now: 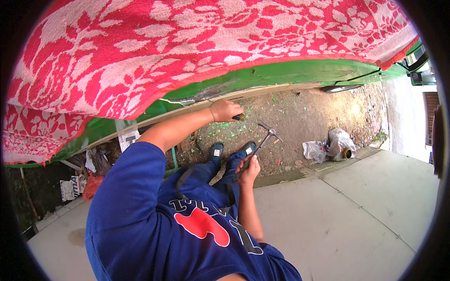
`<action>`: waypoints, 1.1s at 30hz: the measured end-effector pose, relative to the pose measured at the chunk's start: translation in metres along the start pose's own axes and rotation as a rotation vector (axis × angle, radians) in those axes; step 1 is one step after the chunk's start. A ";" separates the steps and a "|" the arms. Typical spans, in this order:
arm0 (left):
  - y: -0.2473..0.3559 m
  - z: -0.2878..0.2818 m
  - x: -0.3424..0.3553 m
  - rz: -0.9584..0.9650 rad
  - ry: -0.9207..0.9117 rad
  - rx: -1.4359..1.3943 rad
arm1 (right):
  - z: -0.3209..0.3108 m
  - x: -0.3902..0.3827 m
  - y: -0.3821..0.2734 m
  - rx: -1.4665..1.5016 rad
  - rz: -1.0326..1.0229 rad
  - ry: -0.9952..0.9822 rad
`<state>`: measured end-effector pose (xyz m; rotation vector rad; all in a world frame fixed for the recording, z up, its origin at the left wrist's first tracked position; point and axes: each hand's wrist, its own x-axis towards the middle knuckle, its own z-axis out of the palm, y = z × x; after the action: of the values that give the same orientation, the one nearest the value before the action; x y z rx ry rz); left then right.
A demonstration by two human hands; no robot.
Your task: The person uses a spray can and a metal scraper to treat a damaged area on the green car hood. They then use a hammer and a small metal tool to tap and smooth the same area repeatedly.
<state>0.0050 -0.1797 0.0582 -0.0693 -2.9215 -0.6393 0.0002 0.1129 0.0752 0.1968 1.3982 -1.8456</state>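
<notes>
Spreading across ten o'clock, a red-and-white flowered cloth (108,56) drapes over a green panel (262,74), and down at eight o'clock a crumpled orange bag (93,186) sits by the paving. Moving right, just above centre toward twelve, here's the left hand (224,111), fingers wrapped round a dark-handled tool (239,117)! What looks like its thin shaft points to ten o'clock, at the panel's battered lower edge; whether the tip touches, I can't tell. Right again, near five o'clock, the right hand (249,169) grasps a hammer (269,134) by its handle, the head raised toward one o'clock from the fist. Out at three, clear plastic bags (338,144) lie on the dirt.

Good form here, I'd say, means a steady left wrist, knuckles tucked back from the handle's butt, and a loose but sure hold on the hammer for short, square taps.

Now the fingers: the tool runs through the left fist, butt poking out at four o'clock. The hammer's handle crosses the right palm, its head well clear of those fingers and apart from the left fist, at its four o'clock.
</notes>
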 end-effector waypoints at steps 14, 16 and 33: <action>0.003 -0.008 0.007 -0.060 0.008 0.033 | 0.003 0.009 -0.003 -0.106 -0.075 0.015; -0.001 -0.004 0.007 -0.081 0.043 0.027 | 0.009 0.010 0.005 -0.327 -0.010 -0.120; -0.007 -0.013 -0.025 -0.128 -0.046 0.005 | 0.023 0.017 0.001 -0.212 -0.012 -0.201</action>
<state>0.0311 -0.1918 0.0635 0.1055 -2.9902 -0.6578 -0.0032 0.0844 0.0734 -0.1021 1.4423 -1.6622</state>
